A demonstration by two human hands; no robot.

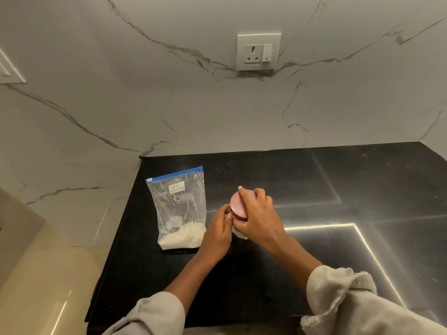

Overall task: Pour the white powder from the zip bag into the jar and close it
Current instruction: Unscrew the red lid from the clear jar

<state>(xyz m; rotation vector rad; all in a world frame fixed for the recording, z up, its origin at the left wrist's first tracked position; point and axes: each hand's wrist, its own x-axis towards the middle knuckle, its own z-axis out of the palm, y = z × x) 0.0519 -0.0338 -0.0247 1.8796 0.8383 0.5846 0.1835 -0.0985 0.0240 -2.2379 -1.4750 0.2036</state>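
Note:
A clear zip bag [179, 209] with a blue zip strip and a white label stands upright on the black counter [314, 184], white powder settled in its bottom. Just right of it stands a small jar [239, 234], mostly hidden by my hands. Its round pink-red lid [236, 204] sits on top. My right hand [258, 213] grips the lid from above, fingers curled over its rim. My left hand [219, 232] holds the jar's side below the lid.
A marble-patterned wall rises behind the counter, with a white socket and switch plate [258, 51]. The counter's left edge drops to a beige floor [48, 286]. Bright light reflections streak the counter at right.

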